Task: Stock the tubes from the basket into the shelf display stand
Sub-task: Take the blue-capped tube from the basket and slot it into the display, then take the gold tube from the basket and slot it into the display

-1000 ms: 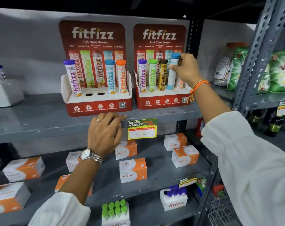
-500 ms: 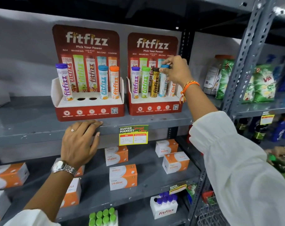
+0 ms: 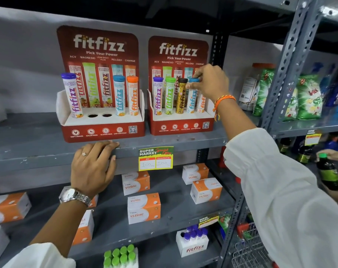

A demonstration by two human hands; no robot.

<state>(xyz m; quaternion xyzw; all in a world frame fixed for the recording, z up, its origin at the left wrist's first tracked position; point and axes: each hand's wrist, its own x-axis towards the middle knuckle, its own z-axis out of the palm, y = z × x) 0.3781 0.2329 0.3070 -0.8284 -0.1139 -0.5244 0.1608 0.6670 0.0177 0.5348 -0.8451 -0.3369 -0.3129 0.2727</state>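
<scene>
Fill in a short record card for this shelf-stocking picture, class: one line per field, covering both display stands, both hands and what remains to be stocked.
left stand: purple, blue and orange tubes standing; two middle holes empty
right stand: five tubes, every slot filled
right hand: fingers pinch the cap of the blue tube, which sits in its slot
left hand: flat on the shelf edge, holding nothing
below: orange-and-white boxes on the lower shelf
remaining: two holes in the left stand
</scene>
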